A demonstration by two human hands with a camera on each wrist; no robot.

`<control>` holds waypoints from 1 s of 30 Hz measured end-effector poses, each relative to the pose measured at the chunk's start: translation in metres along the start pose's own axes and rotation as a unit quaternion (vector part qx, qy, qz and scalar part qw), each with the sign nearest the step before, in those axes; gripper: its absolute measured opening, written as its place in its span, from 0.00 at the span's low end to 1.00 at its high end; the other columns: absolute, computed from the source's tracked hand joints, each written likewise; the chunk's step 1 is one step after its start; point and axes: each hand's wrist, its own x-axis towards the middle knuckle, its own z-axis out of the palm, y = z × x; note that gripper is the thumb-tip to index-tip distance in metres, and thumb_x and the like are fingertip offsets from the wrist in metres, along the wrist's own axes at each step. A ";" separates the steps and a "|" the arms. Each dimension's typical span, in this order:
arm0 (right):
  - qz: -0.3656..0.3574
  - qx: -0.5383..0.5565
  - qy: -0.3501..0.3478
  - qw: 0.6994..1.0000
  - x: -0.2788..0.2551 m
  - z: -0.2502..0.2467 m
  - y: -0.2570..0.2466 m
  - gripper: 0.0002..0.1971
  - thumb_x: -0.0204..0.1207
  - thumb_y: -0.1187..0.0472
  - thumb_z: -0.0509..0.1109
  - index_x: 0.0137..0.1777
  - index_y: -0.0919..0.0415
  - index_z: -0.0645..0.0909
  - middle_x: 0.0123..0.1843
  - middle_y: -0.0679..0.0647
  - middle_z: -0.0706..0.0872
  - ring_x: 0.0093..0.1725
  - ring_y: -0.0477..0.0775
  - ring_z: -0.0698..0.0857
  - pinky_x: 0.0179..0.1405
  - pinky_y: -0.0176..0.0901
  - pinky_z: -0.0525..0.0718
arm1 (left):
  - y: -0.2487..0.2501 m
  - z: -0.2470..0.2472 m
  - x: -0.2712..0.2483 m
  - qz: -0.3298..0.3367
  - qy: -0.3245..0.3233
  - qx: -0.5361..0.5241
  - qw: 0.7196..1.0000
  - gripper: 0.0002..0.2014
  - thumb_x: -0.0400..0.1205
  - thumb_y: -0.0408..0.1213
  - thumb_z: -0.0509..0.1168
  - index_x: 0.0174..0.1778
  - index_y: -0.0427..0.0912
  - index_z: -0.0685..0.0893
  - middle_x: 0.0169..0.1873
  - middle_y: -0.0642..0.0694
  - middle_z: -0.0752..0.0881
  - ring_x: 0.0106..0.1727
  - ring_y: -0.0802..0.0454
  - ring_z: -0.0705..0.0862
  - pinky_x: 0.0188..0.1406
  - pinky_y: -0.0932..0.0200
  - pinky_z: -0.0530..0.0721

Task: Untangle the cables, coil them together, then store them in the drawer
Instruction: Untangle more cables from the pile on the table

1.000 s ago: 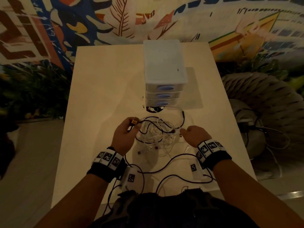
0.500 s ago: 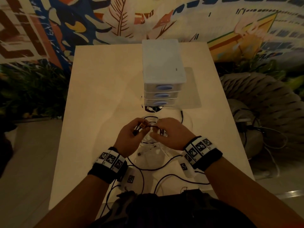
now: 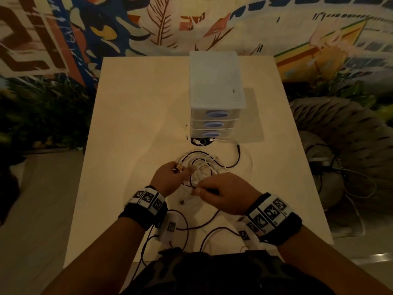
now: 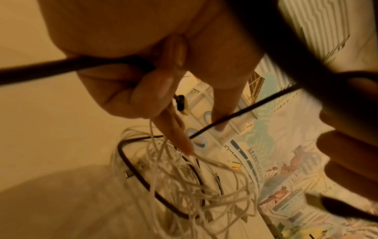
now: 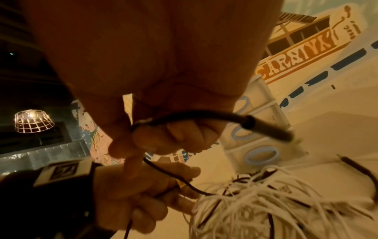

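Note:
A tangle of white cables (image 3: 207, 167) mixed with a black cable (image 3: 237, 159) lies on the pale table (image 3: 138, 124), just in front of a white three-drawer unit (image 3: 214, 92) whose drawers are all closed. My left hand (image 3: 180, 169) pinches a black cable end with a yellow-tipped plug (image 3: 180, 167); the plug (image 4: 181, 104) also shows between its curled fingers (image 4: 155, 90). My right hand (image 3: 196, 190) grips a thin black cable (image 5: 196, 115) just right of the left hand, over the near side of the tangle (image 5: 266, 202).
Black device leads (image 3: 187, 227) loop over the table's near edge by my wrists. A loose plug (image 3: 182, 202) lies between my hands. A ribbed grey seat (image 3: 350, 135) with more cords stands right of the table; plants (image 3: 42, 116) are on the left.
My right hand first came across to meet the left at the plug, then drew back toward me and rightward holding the black cable. The left hand stayed put with its plug.

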 end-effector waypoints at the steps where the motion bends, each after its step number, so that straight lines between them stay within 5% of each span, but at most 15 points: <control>1: -0.001 -0.001 -0.013 1.000 -0.002 0.004 0.001 0.20 0.85 0.42 0.56 0.57 0.47 0.89 0.45 0.47 0.91 0.42 0.45 0.85 0.42 0.48 0.83 | 0.001 0.000 0.002 -0.003 -0.021 0.004 1.000 0.20 0.80 0.57 0.72 0.36 0.43 0.87 0.29 0.46 0.85 0.32 0.49 0.82 0.34 0.54 0.76; 4: 0.024 0.017 -0.038 0.999 -0.006 0.016 0.005 0.17 0.86 0.44 0.60 0.59 0.46 0.89 0.45 0.45 0.91 0.40 0.43 0.85 0.43 0.47 0.84 | 0.002 -0.001 0.005 -0.006 -0.053 0.003 0.999 0.07 0.79 0.41 0.75 0.34 0.52 0.91 0.35 0.53 0.90 0.38 0.59 0.84 0.42 0.57 0.79; 8: 0.074 0.010 -0.083 0.994 -0.004 0.028 0.012 0.17 0.87 0.44 0.60 0.61 0.48 0.88 0.46 0.45 0.91 0.43 0.46 0.87 0.47 0.47 0.86 | 0.002 -0.003 0.008 -0.010 -0.001 -0.017 1.000 0.08 0.79 0.40 0.75 0.35 0.57 0.90 0.41 0.48 0.90 0.43 0.54 0.85 0.46 0.57 0.80; 14: 0.140 0.007 -0.067 0.988 -0.001 0.026 0.024 0.24 0.78 0.30 0.65 0.61 0.44 0.86 0.51 0.41 0.90 0.47 0.40 0.85 0.51 0.39 0.83 | -0.001 -0.003 0.007 0.023 0.027 -0.056 0.998 0.07 0.85 0.39 0.69 0.44 0.52 0.92 0.45 0.49 0.92 0.44 0.55 0.86 0.46 0.58 0.78; 16: 0.155 0.018 0.000 0.988 0.004 0.015 0.026 0.20 0.80 0.33 0.64 0.56 0.46 0.87 0.49 0.42 0.90 0.45 0.41 0.84 0.50 0.42 0.83 | -0.002 -0.002 0.006 0.025 0.029 -0.060 0.997 0.07 0.86 0.39 0.68 0.47 0.51 0.91 0.43 0.49 0.91 0.35 0.58 0.82 0.40 0.59 0.77; 19: 0.176 0.013 0.090 0.980 0.020 -0.001 0.041 0.12 0.84 0.47 0.65 0.56 0.48 0.87 0.49 0.47 0.90 0.48 0.50 0.86 0.50 0.48 0.84 | -0.002 0.001 0.005 0.028 0.020 -0.066 0.997 0.06 0.87 0.40 0.66 0.52 0.51 0.89 0.46 0.47 0.90 0.37 0.54 0.84 0.27 0.62 0.81; 25: 0.233 -0.064 0.006 0.970 0.065 -0.019 0.063 0.17 0.85 0.51 0.61 0.70 0.49 0.84 0.69 0.54 0.86 0.66 0.59 0.84 0.63 0.49 0.81 | 0.004 0.002 0.000 0.034 -0.002 -0.086 0.996 0.07 0.89 0.39 0.64 0.53 0.53 0.86 0.48 0.50 0.89 0.43 0.46 0.86 0.27 0.66 0.84; 30: 0.243 -0.094 0.026 0.965 0.080 -0.017 0.071 0.12 0.79 0.44 0.68 0.57 0.44 0.87 0.57 0.51 0.90 0.57 0.56 0.87 0.53 0.48 0.85 | 0.006 0.002 0.000 0.059 -0.020 -0.128 0.990 0.09 0.89 0.37 0.63 0.53 0.57 0.86 0.40 0.53 0.86 0.38 0.54 0.83 0.30 0.67 0.84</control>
